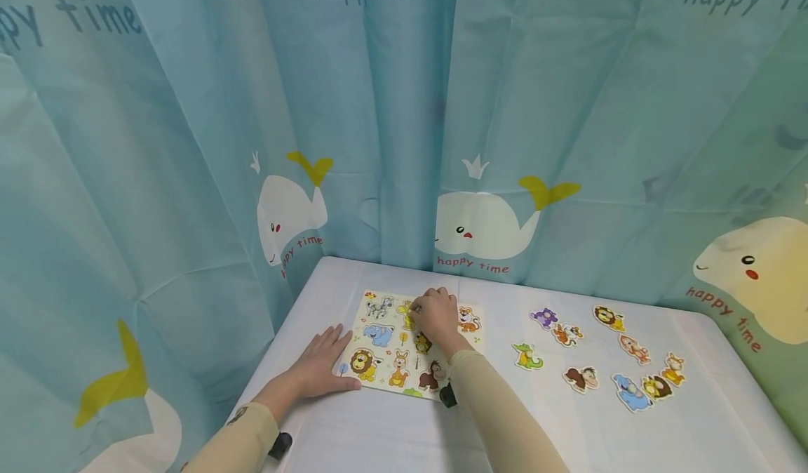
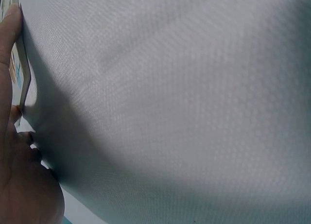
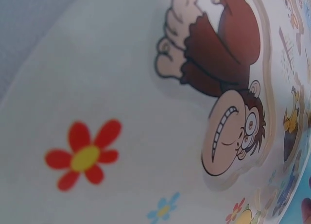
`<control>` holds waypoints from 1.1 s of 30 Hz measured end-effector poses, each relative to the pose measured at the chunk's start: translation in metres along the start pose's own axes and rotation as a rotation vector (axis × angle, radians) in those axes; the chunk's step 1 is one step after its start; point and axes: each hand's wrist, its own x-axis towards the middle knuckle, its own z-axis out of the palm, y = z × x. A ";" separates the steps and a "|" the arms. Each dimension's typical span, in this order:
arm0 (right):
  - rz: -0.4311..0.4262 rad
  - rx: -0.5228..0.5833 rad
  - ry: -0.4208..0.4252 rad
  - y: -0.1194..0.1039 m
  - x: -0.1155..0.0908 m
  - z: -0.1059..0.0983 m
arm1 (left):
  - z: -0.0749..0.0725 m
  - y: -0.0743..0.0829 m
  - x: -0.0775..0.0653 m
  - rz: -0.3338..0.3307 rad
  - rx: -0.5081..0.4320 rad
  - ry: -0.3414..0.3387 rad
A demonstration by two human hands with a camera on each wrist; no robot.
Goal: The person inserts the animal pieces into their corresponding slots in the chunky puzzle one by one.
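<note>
- Left hand (image 1: 322, 364): fingers spread apart along the left side of the board, thumb by the near-left corner; the left wrist view shows the thumb on the edge. Good steadying contact, leaving the pictures uncovered.
- Puzzle board (image 1: 382, 361): flat on the tabletop (image 1: 568, 424), under both hands. It looks light, stiff and thin, so it could slide on the cloth; take it by two opposite edges.
- Monkey picture (image 3: 221, 63): on the board's near right part, with an outline around it that looks like a shallow recess. The smooth print may be slippery.
- Blue elephant piece (image 1: 631, 392) and brown monkey piece (image 1: 581, 380): loose, right of the board. Probably light and rigid; pinch by the outer rim, since narrow limbs could chip.
- Green crocodile piece (image 1: 527, 356): just beside the board's right side; its body should grip better than its thin tail.
- Right hand (image 1: 437, 318): bent fingers over the giraffe picture (image 1: 407, 315); whether they clamp a piece I cannot tell.
- Purple piece (image 1: 543, 318) and lion piece (image 1: 609, 318): farther back, lying flat; a fingernail under one edge should help lift them.
</note>
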 end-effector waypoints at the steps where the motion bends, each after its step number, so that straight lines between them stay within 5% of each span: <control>1: -0.003 0.001 0.003 0.000 0.000 0.000 | 0.000 0.000 0.000 0.000 0.000 -0.001; 33: -0.035 -0.048 0.004 -0.002 -0.008 -0.003 | 0.000 0.000 0.000 -0.005 0.002 -0.005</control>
